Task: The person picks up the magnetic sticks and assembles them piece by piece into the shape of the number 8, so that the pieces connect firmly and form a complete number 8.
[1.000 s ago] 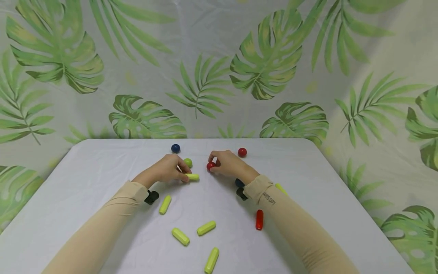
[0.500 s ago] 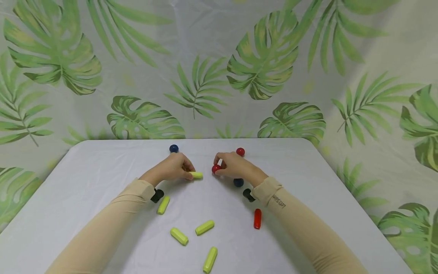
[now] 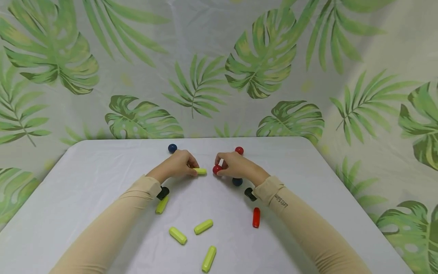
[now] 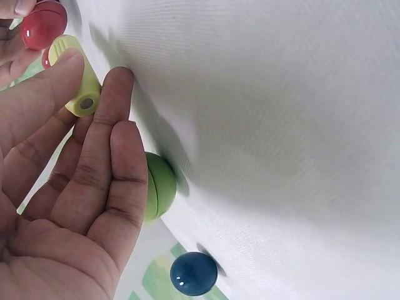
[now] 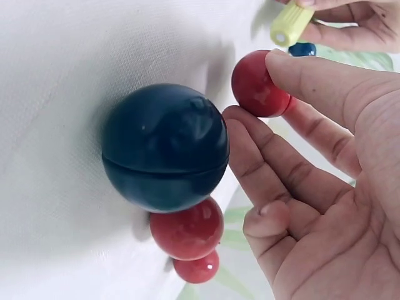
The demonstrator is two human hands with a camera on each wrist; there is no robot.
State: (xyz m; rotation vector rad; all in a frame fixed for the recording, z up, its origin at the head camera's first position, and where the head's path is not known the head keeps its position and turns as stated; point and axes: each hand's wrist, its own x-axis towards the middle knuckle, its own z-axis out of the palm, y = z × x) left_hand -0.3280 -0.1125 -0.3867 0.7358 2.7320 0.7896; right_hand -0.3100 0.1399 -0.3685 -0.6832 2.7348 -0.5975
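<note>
On my feed I'm seeing the left hand (image 3: pixel 179 163) carrying its yellow stick (image 3: pixel 201 171) rightward, covering the green ball (image 4: pixel 161 186) in the head view, while the right hand (image 3: pixel 237 166) is shifting its red ball (image 3: pixel 216 169) rightward.

The worktop (image 3: pixel 291 160) looks like matt white cloth with a fine weave. On it, the dark blue ball (image 5: pixel 165 137) resembles glossy plastic — smooth, seamed. Over it, the red ball (image 5: pixel 251 84) shines too; the yellow-green stick (image 5: pixel 290 25) seems semi-gloss plastic, ribbed at one end. Behind it — lightly wrinkled printed fabric (image 3: pixel 205 26).
</note>
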